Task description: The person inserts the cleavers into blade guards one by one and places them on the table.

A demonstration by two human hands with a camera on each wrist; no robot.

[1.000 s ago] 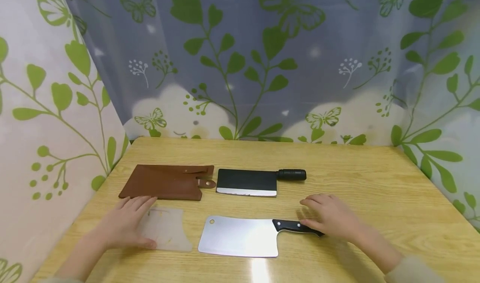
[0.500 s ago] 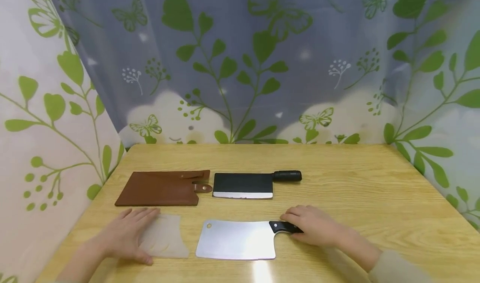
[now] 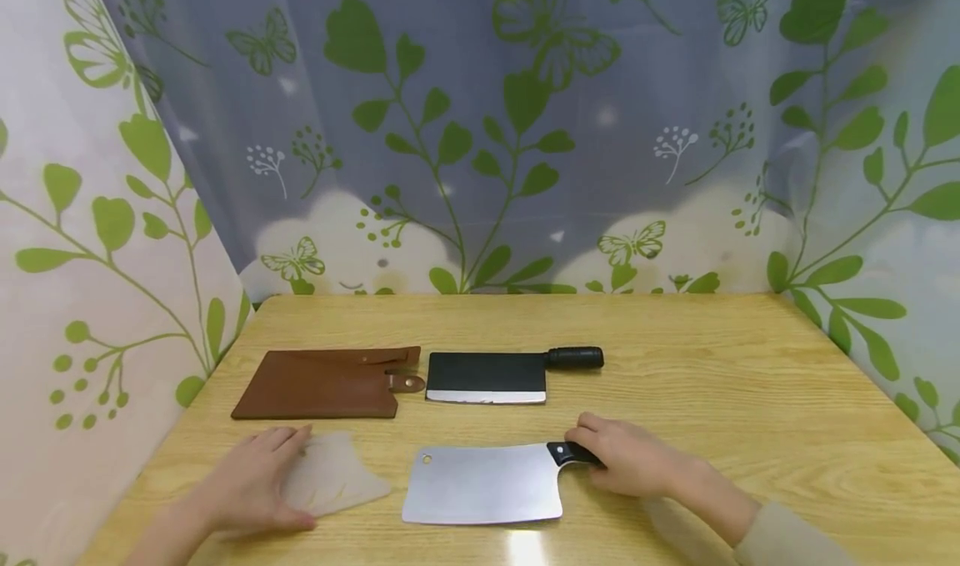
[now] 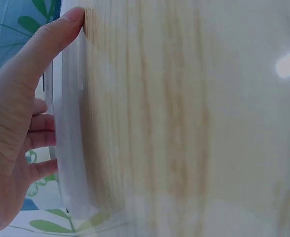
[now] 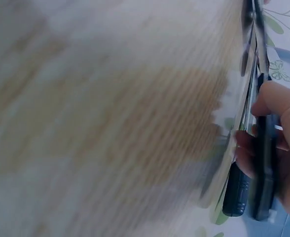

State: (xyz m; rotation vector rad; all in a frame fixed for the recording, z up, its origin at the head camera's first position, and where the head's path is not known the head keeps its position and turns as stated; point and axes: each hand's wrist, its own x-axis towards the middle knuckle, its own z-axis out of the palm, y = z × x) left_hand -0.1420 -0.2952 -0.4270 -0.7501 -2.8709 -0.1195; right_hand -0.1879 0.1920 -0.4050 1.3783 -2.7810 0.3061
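Note:
My left hand [image 3: 255, 484] grips a translucent white knife sheath [image 3: 337, 476] at its left part, thumb on the near edge and fingers on the far edge. The sheath is turned at an angle, its notched end toward the right. In the left wrist view, the sheath [image 4: 70, 148] appears edge-on between thumb and fingers. To the right, my right hand [image 3: 630, 456] holds the black riveted handle [image 3: 562, 453] of a cleaver with a wide silver blade [image 3: 483, 484] pointing left. Its fingers curl round the handle [image 5: 264, 168] in the right wrist view.
A brown leather knife sheath [image 3: 322, 385] with a snap strap lies behind the left hand. Beside it is a second cleaver [image 3: 486, 374], dark-bladed with a black handle [image 3: 576, 358]. The wooden table [image 3: 720, 366] backs onto a leaf-patterned curtain [image 3: 465, 174].
My right hand has moved left onto the cleaver's handle and grips it; the cleaver has shifted slightly right lately. My left hand has taken hold of the white sheath and turned it.

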